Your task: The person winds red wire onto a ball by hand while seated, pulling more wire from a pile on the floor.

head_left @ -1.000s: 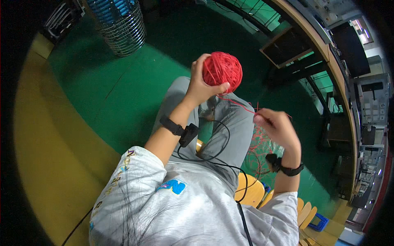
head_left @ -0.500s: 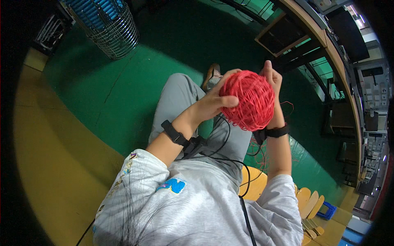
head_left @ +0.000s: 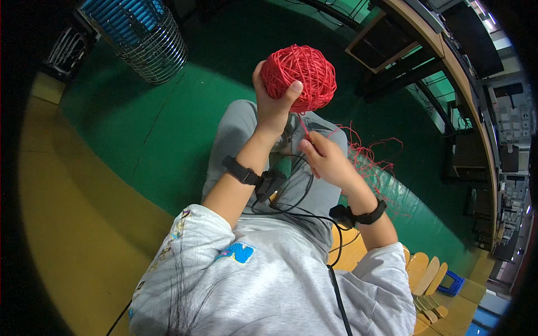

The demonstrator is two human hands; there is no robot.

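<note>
Gripping with curled fingers, the left hand (head_left: 273,107) held one red string ball (head_left: 304,75) (wound criss-cross) near the knees (head_left: 238,120). Below it, a strand (head_left: 304,125) ran into the right hand (head_left: 329,161), fingers closed; farther right, loose string (head_left: 365,162) was tangled.

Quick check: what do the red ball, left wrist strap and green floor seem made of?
Red ball: wound strands, perhaps plastic cord or yarn; crossing lines and a slight sheen show.
Left wrist strap: matte black, possibly woven fabric or rubber; it curves without shine.
Green floor: smooth, perhaps painted or coated; it reflects pale light.
</note>
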